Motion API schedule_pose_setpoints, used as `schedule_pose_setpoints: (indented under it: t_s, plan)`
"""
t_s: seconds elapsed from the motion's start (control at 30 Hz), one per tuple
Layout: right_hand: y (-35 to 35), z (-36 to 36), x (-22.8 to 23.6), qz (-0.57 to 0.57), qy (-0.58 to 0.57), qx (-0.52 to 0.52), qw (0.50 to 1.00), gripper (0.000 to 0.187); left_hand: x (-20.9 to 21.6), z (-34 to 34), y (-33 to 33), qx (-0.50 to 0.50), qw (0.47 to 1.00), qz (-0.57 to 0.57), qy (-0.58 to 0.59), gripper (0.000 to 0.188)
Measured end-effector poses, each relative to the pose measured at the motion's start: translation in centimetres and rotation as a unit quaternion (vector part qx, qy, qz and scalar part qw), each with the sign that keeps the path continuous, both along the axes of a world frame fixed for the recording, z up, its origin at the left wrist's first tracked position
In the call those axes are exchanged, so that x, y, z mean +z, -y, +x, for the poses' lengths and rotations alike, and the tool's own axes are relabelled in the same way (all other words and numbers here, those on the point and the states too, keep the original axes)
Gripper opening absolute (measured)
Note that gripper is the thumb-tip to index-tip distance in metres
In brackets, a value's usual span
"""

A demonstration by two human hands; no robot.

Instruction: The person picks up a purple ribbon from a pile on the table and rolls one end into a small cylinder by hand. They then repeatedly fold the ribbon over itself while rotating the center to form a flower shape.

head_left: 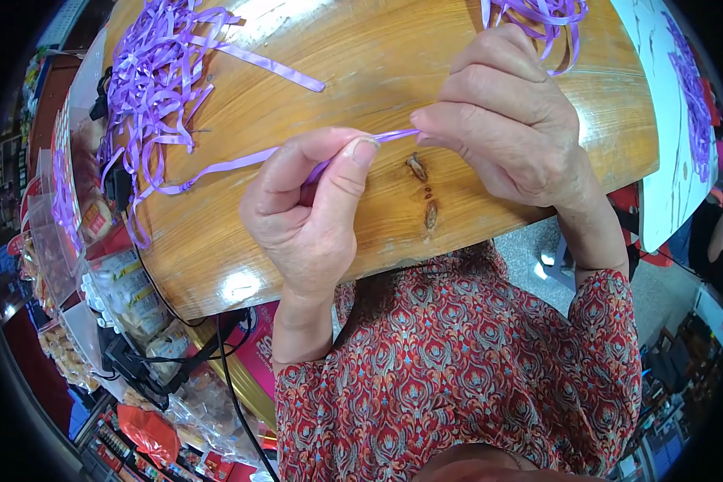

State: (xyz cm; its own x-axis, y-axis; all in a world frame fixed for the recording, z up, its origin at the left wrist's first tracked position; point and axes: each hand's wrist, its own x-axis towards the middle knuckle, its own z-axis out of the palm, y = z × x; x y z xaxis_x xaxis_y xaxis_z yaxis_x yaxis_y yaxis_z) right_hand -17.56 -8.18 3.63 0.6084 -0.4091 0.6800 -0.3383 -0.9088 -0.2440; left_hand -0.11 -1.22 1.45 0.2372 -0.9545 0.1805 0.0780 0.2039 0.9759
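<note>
Over the wooden table, a purple ribbon point(234, 162) is stretched between my two hands. My left hand point(307, 210) pinches it between thumb and forefinger, the thumb on top. A short taut length runs from there to my right hand point(502, 120), whose thumb and forefinger close on it; the other fingers are curled in. From my left hand the ribbon trails leftward across the wood, with a small knot near its far part, toward a tangled heap of purple ribbon point(154, 76) at the upper left. Part of the ribbon is hidden behind my left fingers.
Another purple ribbon bunch point(545, 18) lies at the table's far right. The wooden table point(361, 80) has a curved near edge. More ribbon point(689, 96) rests on a white marbled surface point(659, 185) to the right. Packaged goods point(132, 289) and black cables point(226, 377) crowd the left side.
</note>
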Motion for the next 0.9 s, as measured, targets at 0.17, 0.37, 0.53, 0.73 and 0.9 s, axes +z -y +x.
schedule_pose_setpoints:
  t_s: [0.17,0.37,0.53,0.73,0.9]
  plan:
    - [0.0,0.1,-0.3,-0.018,0.026,0.012,0.999,0.023,0.1,0.2,-0.1,-0.003,1.000,-0.014,-0.003,0.008]
    - [-0.2,0.5,-0.2,-0.020,0.036,0.014,0.999,0.023,0.3,0.6,-0.3,0.016,1.000,-0.027,-0.002,0.009]
    - [0.8,-0.3,-1.7,0.020,0.044,0.039,0.998,0.025,0.2,0.9,0.1,-0.015,0.998,-0.004,-0.054,0.008]
    - [1.1,-1.0,-1.3,0.161,0.067,0.012,0.985,0.040,-0.5,1.5,0.4,-0.001,0.994,-0.004,-0.109,0.010]
    - [1.0,-1.1,-1.0,0.216,0.065,0.008,0.974,0.044,-0.5,1.6,0.5,-0.015,0.990,0.003,-0.141,0.011]
